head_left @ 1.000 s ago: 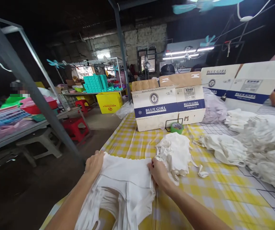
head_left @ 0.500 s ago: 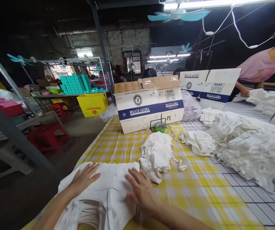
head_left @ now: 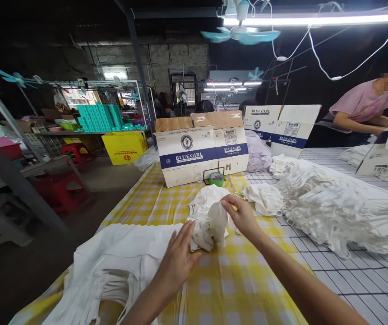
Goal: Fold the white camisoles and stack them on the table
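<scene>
Head view: from where I stand, the right hand (head_left: 243, 219) pinches a thin white piece (head_left: 218, 222) between thumb and fingers, holding it up at the near right side of a small crumpled heap (head_left: 205, 198) of the same white stuff. The piece looks limp and slightly see-through, its lower end hanging over the heap. The left hand (head_left: 178, 262) sits just this side, fingers loosely spread, tips by the heap's left edge; I can't tell whether they touch it. Beneath that forearm lies a flat white stack (head_left: 122, 243), wavy along its far edge, with a curved opening showing many layers, reaching to the left edge of the counter (head_left: 231, 293). Yellow-checked cloth shows between stack and carton (head_left: 200, 158), and a broad strip of it runs nearer and rightward of the hands, giving them room. Behind the heap, the green tape (head_left: 216, 179) and carton close things in; to the right, a little bundle (head_left: 264, 198) and a big white pile (head_left: 336, 198) do likewise.
</scene>
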The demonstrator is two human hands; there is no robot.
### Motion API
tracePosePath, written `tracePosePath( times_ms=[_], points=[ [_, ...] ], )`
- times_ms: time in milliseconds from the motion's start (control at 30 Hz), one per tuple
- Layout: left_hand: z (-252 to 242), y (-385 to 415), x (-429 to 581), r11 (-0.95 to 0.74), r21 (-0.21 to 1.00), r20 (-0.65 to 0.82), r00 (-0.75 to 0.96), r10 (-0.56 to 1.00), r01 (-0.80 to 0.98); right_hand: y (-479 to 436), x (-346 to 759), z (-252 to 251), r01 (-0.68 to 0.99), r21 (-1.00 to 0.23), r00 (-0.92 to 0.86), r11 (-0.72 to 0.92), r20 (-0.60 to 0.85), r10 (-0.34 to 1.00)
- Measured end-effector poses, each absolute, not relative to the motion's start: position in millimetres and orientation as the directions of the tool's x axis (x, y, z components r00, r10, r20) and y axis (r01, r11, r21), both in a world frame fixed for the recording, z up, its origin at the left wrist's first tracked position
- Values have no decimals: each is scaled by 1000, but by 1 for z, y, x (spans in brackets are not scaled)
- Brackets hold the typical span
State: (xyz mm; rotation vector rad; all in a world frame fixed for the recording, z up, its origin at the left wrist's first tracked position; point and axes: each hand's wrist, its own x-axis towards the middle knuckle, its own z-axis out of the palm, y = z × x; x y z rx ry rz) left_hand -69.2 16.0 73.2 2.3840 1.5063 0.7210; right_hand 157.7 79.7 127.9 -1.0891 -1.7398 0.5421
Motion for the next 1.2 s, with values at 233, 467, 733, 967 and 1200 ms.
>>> tracePosePath(
  times_ms=[233, 467, 733, 967, 1200],
  points=[
    [96, 2, 28, -428, 759, 308, 308, 900, 491, 12, 181, 188, 165, -863, -177, 477, 450, 875],
    [117, -21, 43, -322, 842, 155, 378, 913, 432, -37, 223, 209, 98, -865, 16, 493, 496, 868],
    [78, -14, 15, 20, 948, -158, 417, 895, 317, 4, 278, 140, 362, -892, 115, 269, 330, 937],
    [36, -33, 32, -393, 538, 316, 254, 914, 746, 16, 295, 13, 768, -633, 147, -96, 28, 989],
    [37, -59, 75, -267, 435, 62, 267, 962, 860, 14, 311, -9, 825, -543, 146, -155, -61, 987]
  ],
)
